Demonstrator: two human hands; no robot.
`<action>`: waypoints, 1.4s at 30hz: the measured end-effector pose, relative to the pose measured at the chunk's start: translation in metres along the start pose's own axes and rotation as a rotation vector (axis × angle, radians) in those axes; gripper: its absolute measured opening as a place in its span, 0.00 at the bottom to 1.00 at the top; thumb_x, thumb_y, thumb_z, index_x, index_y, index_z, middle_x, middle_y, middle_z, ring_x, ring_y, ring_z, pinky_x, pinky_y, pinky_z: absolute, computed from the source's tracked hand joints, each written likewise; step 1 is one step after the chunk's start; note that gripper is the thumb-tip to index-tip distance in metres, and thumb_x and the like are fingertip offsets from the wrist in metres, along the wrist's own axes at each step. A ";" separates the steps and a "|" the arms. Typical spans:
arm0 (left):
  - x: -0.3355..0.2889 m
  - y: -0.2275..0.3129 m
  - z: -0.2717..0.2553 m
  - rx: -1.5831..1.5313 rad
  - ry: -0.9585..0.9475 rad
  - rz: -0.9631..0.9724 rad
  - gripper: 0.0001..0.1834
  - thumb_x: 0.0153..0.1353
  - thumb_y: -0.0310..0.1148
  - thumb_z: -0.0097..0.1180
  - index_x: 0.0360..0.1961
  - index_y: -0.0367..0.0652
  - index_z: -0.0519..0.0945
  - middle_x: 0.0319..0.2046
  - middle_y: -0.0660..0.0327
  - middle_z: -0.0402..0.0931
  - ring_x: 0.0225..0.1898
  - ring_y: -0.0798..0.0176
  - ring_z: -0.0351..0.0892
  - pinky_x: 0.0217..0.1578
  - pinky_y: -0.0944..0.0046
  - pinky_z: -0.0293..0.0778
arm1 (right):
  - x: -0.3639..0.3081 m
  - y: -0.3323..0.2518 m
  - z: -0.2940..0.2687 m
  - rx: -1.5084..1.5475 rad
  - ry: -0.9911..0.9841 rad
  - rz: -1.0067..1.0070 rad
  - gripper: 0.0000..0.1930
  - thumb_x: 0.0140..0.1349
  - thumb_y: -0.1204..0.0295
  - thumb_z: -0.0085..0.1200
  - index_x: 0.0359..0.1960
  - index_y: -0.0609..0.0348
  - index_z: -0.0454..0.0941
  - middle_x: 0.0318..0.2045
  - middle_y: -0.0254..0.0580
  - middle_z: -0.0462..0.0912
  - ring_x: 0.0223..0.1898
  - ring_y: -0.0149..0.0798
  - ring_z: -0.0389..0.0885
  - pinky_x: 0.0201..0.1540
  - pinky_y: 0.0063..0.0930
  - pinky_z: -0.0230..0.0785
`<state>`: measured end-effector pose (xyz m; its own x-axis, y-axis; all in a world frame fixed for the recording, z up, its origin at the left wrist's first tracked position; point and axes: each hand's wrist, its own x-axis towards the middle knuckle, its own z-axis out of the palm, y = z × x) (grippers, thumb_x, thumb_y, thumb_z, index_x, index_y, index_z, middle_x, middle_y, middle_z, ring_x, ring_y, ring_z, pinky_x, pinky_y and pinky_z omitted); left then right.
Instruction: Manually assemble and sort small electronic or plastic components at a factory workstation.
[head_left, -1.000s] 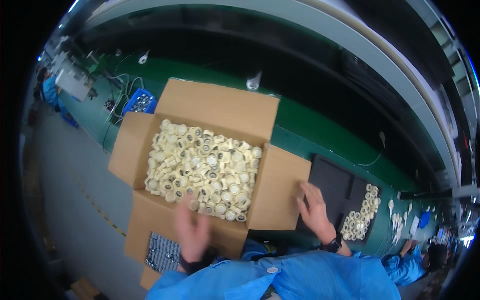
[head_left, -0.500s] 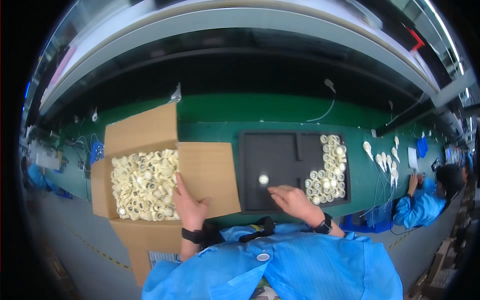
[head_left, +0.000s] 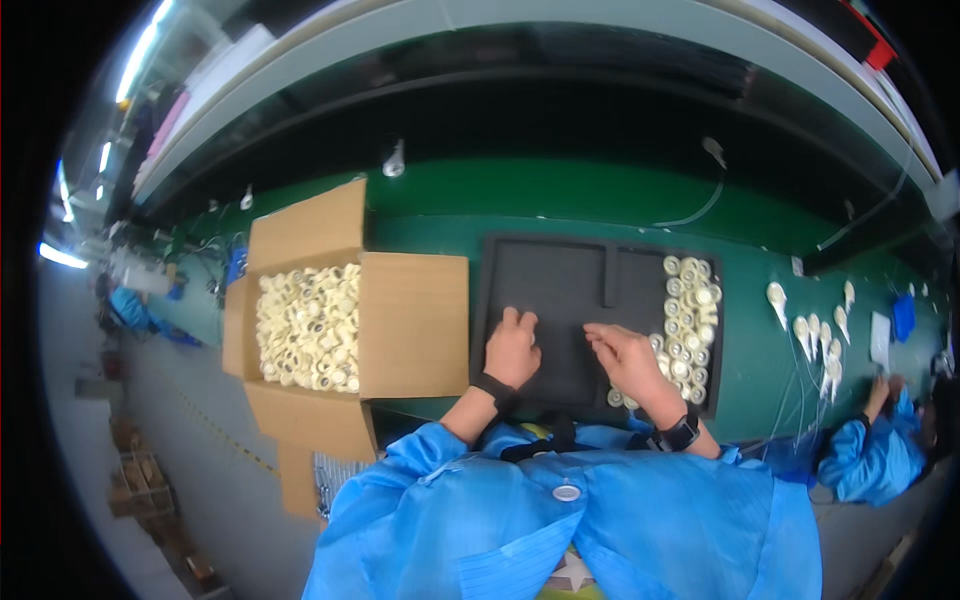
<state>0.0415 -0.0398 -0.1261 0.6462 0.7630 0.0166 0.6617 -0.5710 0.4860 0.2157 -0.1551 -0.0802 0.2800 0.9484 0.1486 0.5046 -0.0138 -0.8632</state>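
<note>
My left hand [head_left: 512, 352] is over the left part of a black tray [head_left: 545, 265], its fingers curled. What it holds, if anything, is hidden. To its right, my right hand [head_left: 632, 365] points left across the tray with fingertips pressed together. Anything between those fingertips is too small or hidden to make out. Cream round caps with metallic-looking centres [head_left: 690, 318] stand packed along the tray's right side, beside my right hand. An opened cardboard box [head_left: 415, 325] to the left holds a heap of similar cream caps [head_left: 308, 325].
White teardrop-shaped parts with cables [head_left: 803, 332] lie on the green table [head_left: 755, 350] right of the tray. Beyond them, a co-worker in a blue jacket [head_left: 875, 455] works at the table. A shelf edge [head_left: 560, 38] runs overhead.
My left hand has moved from the box to the tray, where a single round cap lay in view; that cap no longer shows. My right hand remains over the tray. The view has shifted.
</note>
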 end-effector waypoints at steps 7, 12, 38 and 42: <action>0.006 -0.021 0.000 -1.092 -0.275 -0.470 0.20 0.54 0.28 0.63 0.46 0.36 0.70 0.31 0.58 0.79 0.36 0.66 0.79 0.39 0.65 0.74 | 0.017 -0.006 0.024 0.134 -0.137 -0.031 0.17 0.55 0.78 0.55 0.49 0.59 0.76 0.40 0.50 0.79 0.33 0.47 0.79 0.37 0.34 0.73; 0.026 0.005 -0.032 -1.178 -0.414 -0.370 0.27 0.53 0.33 0.66 0.51 0.38 0.66 0.32 0.60 0.78 0.36 0.70 0.77 0.38 0.70 0.71 | 0.036 -0.019 0.017 0.229 -0.195 0.040 0.16 0.52 0.78 0.60 0.45 0.61 0.77 0.32 0.43 0.78 0.29 0.34 0.78 0.32 0.26 0.72; 0.288 -0.113 -0.114 -0.331 0.415 -0.290 0.26 0.36 0.28 0.67 0.39 0.32 0.71 0.38 0.41 0.76 0.43 0.41 0.76 0.45 0.53 0.73 | 0.067 -0.021 -0.030 0.471 0.145 0.422 0.21 0.52 0.88 0.54 0.49 0.61 0.75 0.37 0.29 0.73 0.35 0.21 0.73 0.39 0.14 0.68; 0.201 -0.017 -0.140 -0.553 0.249 0.060 0.26 0.41 0.21 0.64 0.44 0.32 0.70 0.33 0.54 0.78 0.37 0.65 0.79 0.38 0.66 0.75 | 0.091 -0.060 -0.052 0.545 0.164 0.078 0.20 0.54 0.88 0.54 0.51 0.68 0.72 0.53 0.41 0.67 0.42 0.27 0.75 0.44 0.19 0.70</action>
<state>0.1071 0.1657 -0.0088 0.5241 0.8201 0.2296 0.2878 -0.4242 0.8586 0.2531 -0.0848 0.0102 0.4445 0.8890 0.1102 -0.0042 0.1251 -0.9921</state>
